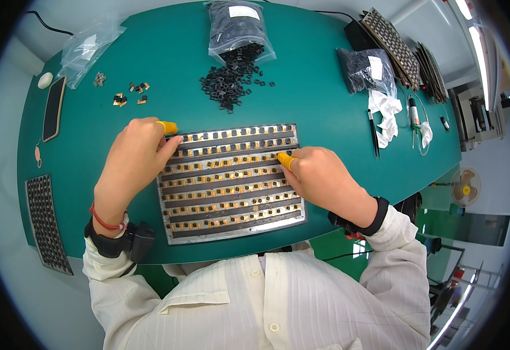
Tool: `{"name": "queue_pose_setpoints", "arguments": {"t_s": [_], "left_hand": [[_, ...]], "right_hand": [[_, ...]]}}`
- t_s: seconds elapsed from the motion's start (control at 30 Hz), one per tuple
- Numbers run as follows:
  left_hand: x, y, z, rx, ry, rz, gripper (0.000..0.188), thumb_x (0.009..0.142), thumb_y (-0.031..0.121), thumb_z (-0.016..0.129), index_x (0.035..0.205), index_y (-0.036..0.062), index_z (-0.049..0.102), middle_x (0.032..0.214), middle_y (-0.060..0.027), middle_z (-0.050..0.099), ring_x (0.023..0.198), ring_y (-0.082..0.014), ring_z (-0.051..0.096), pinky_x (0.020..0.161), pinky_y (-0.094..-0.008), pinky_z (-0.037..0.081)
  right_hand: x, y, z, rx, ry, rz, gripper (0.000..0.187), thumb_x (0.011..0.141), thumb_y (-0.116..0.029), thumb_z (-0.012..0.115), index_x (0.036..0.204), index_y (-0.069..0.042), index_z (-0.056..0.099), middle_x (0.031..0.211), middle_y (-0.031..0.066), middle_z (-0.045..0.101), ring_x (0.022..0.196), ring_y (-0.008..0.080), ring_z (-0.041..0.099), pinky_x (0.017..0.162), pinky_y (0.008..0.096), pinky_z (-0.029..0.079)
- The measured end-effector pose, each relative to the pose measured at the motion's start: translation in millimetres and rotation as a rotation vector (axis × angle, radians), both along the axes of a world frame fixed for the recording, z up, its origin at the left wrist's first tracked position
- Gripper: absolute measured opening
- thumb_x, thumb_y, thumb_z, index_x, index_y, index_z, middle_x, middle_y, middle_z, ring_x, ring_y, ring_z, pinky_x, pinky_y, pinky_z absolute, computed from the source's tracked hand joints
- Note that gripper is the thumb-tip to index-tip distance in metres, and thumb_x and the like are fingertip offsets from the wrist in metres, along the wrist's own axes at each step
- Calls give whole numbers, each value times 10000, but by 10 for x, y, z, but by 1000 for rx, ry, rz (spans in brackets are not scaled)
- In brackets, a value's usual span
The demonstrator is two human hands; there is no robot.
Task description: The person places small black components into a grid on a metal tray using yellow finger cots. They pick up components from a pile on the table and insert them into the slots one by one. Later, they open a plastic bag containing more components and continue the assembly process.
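Observation:
A metal tray [237, 235] lies on the green table in front of me, its rows filled with small black square pieces on gold-coloured strips. At its far left corner is my left hand [135, 149], thumb and yellow-capped index finger closed around the corner. My right hand [319, 172] bends over the right end of the upper-middle rows. Its yellow-capped fingertip presses close to the thumb there in a pinch; whatever lies between them is too small and hidden to make out.
Past the tray, loose black square pieces [226, 87] spill from a clear bag [237, 26]. Small gold-and-black parts [121, 100] lie far left, near a phone [54, 109]. At the right are tweezers [374, 134], crumpled white tissue [385, 116], a black-filled bag [363, 70] and stacked trays [392, 46].

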State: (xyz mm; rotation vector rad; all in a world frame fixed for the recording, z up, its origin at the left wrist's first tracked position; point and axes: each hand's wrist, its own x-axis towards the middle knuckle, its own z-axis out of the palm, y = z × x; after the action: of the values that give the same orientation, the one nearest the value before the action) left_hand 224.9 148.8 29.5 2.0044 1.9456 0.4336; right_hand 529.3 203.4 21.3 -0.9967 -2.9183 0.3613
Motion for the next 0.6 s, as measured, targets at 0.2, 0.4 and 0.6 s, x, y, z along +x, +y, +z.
{"name": "queue_pose_setpoints", "arguments": {"t_s": [0.2,0.4,0.6], "left_hand": [[29,100,-67,74,-22,-58,253,862,164,702,993,-52,706,783,-154,652,711,-272,636,636,-370,492],[185,547,-400,57,-237,-61,303,784,136,772,1004,-62,709,817,-146,684,731,-247,644,693,-348,518],[426,690,-455,148,-209,2,245,774,130,781,930,-48,718,813,-155,697,739,-250,658,676,-341,529]], "right_hand": [[-110,-6,-12,-87,-50,-49,248,832,-130,653,645,33,632,624,187,599,586,363,618,589,446,515],[-193,139,83,-148,-116,-66,228,815,-133,657,684,54,656,638,223,620,604,386,635,604,449,529],[-229,495,321,-222,17,-24,157,801,-98,671,831,52,709,718,246,657,668,382,661,637,411,541]]}}
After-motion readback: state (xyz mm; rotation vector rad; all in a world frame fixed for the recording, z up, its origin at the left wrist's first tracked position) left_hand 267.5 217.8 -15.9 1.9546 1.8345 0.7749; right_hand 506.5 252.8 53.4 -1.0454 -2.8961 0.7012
